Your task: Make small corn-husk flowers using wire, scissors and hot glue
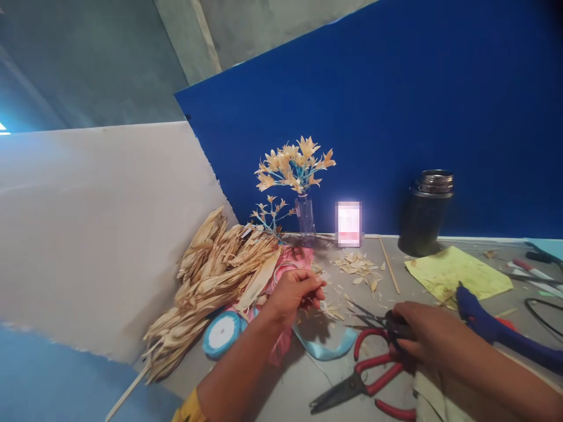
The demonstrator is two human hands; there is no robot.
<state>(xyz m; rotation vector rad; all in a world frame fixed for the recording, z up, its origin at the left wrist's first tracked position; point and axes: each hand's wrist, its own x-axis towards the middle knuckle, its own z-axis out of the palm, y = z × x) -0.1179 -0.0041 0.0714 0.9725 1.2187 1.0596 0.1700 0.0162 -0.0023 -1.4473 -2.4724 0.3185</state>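
Note:
My right hand [411, 331] grips the black handles of a pair of scissors [368, 317], whose blades point left and stand a little apart. My left hand [305, 288] hovers over the table with thumb and fingertips pinched together. Whatever they hold, if anything, is too small to make out. Beneath that hand lie pink crumpled material [281, 346] and a light blue ribbon [328, 347]. Small pale petal-like cuttings [358, 265] are scattered just beyond it. Red-handled cutters [341, 394] rest below the scissors.
Dried husks [220, 281] are heaped at left beside a blue ribbon spool [223, 334]. Pale flowers [299, 161] stand in a clear bottle [305, 220]. A dark flask [426, 214], yellow paper [457, 272], a thin stick [389, 266] and a blue glue gun [497, 331] are at right.

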